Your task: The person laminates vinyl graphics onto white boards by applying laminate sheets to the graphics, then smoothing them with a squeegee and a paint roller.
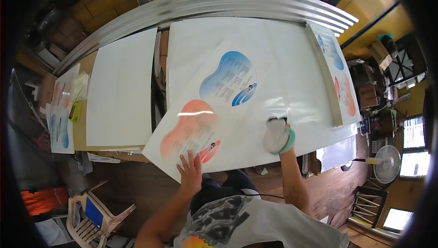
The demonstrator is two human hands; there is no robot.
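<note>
A large white sheet (255, 134) lies at an angle over the white board (196, 31) in front of me. It carries a blue rounded print (228, 72) and an orange-red rounded print (191, 127). My left hand (190, 171) rests on the sheet's near edge with its fingers spread, just below the orange-red print. Held in my right hand (288, 145) is a blurred, whitish round object (275, 136) with a dark upper edge, against the sheet's surface. A teal band (289, 139) shows beside that hand; I cannot make out the object's exact kind.
Long metal channels (219, 2) run along the back. Another white board (121, 88) lies left, past a gap. Printed sheets lie at far left (61, 116) and right (342, 74). A wooden chair (98, 218) and a fan (387, 163) stand nearby.
</note>
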